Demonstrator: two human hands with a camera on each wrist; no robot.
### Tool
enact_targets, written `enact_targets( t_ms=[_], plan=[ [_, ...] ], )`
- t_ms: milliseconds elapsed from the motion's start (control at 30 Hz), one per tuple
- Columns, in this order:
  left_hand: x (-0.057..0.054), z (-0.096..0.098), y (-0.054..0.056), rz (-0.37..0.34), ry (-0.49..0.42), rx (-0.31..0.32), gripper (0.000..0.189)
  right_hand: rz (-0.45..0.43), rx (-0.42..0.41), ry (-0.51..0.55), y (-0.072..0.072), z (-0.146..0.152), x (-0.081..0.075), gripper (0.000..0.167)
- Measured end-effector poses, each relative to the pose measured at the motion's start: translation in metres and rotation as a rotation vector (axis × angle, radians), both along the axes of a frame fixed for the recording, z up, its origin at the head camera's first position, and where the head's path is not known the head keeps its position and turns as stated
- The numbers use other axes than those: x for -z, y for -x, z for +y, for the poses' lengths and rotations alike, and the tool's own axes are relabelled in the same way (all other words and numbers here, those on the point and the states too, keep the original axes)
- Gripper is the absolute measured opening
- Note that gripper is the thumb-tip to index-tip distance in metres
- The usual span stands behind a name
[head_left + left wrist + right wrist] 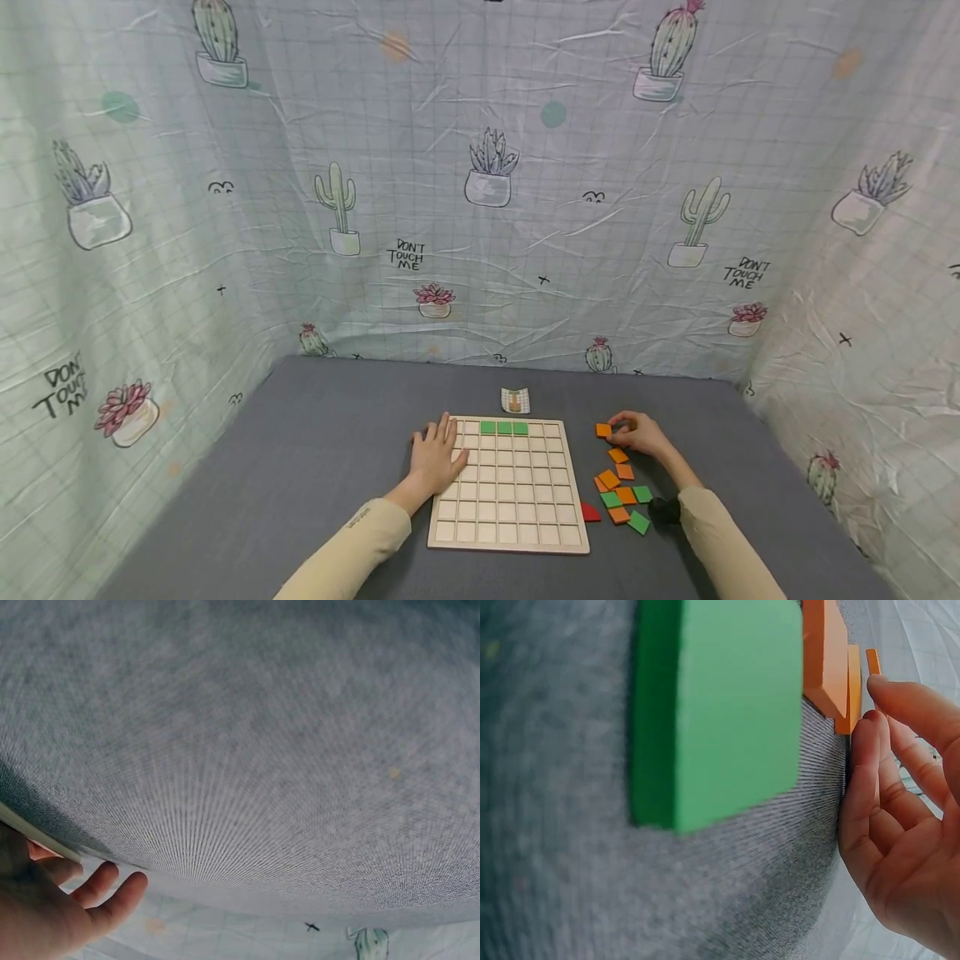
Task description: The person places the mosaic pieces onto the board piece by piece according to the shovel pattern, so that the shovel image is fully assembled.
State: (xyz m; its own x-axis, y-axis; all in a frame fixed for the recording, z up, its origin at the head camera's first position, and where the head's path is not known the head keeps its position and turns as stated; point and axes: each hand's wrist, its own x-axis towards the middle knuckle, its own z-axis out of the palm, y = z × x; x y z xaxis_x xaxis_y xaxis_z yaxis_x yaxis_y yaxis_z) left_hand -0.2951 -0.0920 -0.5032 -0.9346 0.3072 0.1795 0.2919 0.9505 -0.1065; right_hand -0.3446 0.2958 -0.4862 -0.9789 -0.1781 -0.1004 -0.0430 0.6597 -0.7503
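Observation:
A pale wooden grid board point(506, 537) lies on the table, with three green tiles point(504, 427) side by side in its far row. My left hand point(437, 458) rests over the board's left edge, fingers spread; the left wrist view catches these fingers point(112, 900) beside the edge. To the right of the board, my right hand point(637, 433) pinches an orange tile point(603, 431) between thumb and fingertips. In the right wrist view that orange tile point(874, 661) shows as a thin edge at the fingertips, beyond a large green tile point(735, 712) in the foreground.
Several loose orange and green tiles point(626, 496) lie scattered between board and right forearm, some overlapping. A red piece point(591, 512) sits against the board's right edge. Behind the board lies a small printed card point(515, 401). Cactus-print curtain point(495, 275) encloses the grey table point(315, 433).

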Motion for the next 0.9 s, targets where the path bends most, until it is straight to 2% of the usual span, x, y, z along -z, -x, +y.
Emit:
enact_targets(
  t_ms=[567, 900],
  plan=[
    [0.000, 0.000, -0.002, 0.008, -0.003, -0.001, 0.061, -0.022, 0.049, -0.005, -0.007, 0.000, -0.002, 0.035],
    [-0.001, 0.001, -0.002, 0.018, 0.011, -0.002, 0.061, 0.017, 0.012, -0.003, -0.019, -0.006, -0.015, 0.034]
  ],
)
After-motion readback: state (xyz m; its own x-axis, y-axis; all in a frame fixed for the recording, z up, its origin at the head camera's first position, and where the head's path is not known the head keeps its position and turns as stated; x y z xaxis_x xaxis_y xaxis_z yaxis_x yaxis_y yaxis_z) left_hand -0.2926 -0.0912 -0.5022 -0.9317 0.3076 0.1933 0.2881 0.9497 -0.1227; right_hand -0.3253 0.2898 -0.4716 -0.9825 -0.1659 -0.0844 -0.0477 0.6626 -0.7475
